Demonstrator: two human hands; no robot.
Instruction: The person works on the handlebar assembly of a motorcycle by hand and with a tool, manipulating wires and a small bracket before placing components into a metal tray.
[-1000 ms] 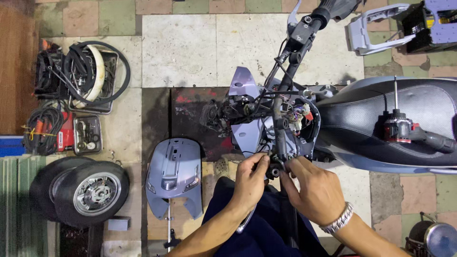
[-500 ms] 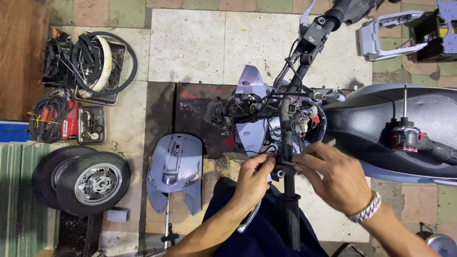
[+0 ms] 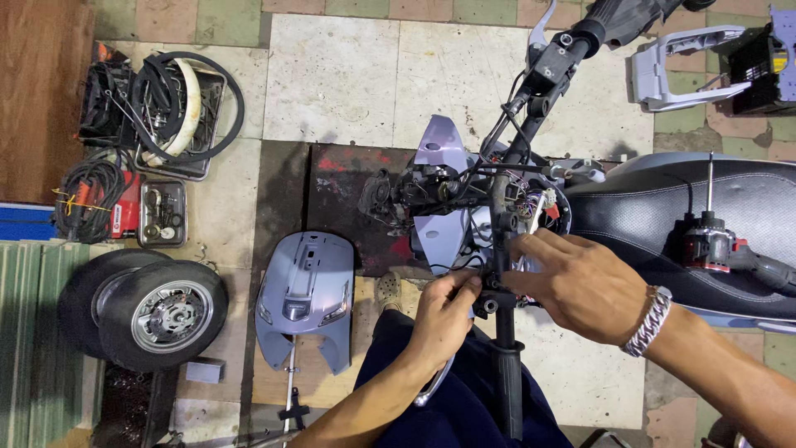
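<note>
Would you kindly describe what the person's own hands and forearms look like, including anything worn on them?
Both hands are bare, with no gloves. The left hand has nothing on its wrist, and its forearm shows no sleeve. The right hand has a silver metal link bracelet around the wrist; its forearm is also uncovered as far as the picture's edge. No rings or markings can be made out on either hand.

1. The bare black tubular scooter handlebar (image 3: 506, 249) runs between the left hand (image 3: 444, 319) and the right hand (image 3: 580, 286); fingertips of both touch it.
2. Just beyond the fingers lies the tangle of exposed wiring (image 3: 531, 207).
3. Left of the left hand's fingers, the detached lilac plastic front fairing (image 3: 303, 294) lies on the floor.
4. Further left sits the spare black-tyred wheel (image 3: 162, 314).
5. Right of the right hand's fingers, a red-and-black power driver (image 3: 713, 245) rests on the black padded scooter seat (image 3: 655, 207).
</note>
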